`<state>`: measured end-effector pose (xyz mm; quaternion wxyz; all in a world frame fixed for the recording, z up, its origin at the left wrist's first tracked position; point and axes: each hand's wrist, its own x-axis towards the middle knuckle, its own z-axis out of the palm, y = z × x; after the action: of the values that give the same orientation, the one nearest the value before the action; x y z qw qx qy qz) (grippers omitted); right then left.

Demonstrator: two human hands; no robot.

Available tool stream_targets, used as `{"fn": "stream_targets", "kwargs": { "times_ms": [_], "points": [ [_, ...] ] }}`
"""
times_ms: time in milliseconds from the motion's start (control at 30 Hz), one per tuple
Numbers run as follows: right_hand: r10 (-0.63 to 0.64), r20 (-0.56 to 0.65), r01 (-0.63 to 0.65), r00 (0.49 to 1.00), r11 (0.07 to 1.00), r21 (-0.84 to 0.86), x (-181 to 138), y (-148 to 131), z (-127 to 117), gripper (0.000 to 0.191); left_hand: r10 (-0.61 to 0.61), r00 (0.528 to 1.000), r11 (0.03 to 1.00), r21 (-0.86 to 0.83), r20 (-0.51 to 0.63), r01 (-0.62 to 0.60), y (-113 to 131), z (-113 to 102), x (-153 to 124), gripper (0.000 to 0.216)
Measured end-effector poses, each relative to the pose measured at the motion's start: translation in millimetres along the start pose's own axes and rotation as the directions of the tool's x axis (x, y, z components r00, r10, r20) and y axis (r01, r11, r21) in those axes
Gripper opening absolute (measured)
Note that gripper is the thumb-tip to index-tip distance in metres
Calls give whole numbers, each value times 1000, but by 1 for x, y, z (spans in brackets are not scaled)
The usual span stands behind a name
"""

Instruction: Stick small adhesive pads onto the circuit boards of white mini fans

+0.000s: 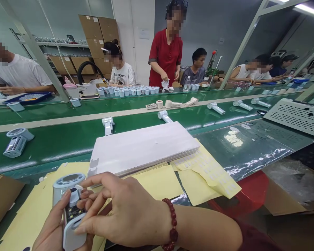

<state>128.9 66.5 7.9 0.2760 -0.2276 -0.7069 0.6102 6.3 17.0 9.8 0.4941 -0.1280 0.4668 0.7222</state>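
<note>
Low at the left, my left hand is wrapped round a light-blue handheld fan with a round head. A dark circuit board shows in its open handle. My right hand, wearing a red bead bracelet, reaches over the fan with bent fingers. A small white piece, apparently a sticker, sits at its index fingertip, and its thumb rests against the lower end of the handle. Beyond my hands lies a stack of white sheets on yellow backing paper.
A green conveyor belt crosses ahead, carrying several fans such as a silvery-blue fan. A cardboard box stands at left, a red stool at lower right, and a perforated white panel farther right. Several people work across the belt.
</note>
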Motion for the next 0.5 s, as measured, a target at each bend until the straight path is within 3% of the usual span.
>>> {"fn": "stream_targets", "kwargs": {
  "times_ms": [200, 500],
  "points": [
    [18, 3, -18, 1000, 999, -29, -1, -5, -1, 70, 10, 1000, 1000, 5, -1, -10, -1, -4, 3, 28],
    [-45, -70, 35, 997, 990, -136, -4, -5, 4, 71, 40, 995, 998, 38, 92, -43, -2, -13, 10, 26]
  ]
}}
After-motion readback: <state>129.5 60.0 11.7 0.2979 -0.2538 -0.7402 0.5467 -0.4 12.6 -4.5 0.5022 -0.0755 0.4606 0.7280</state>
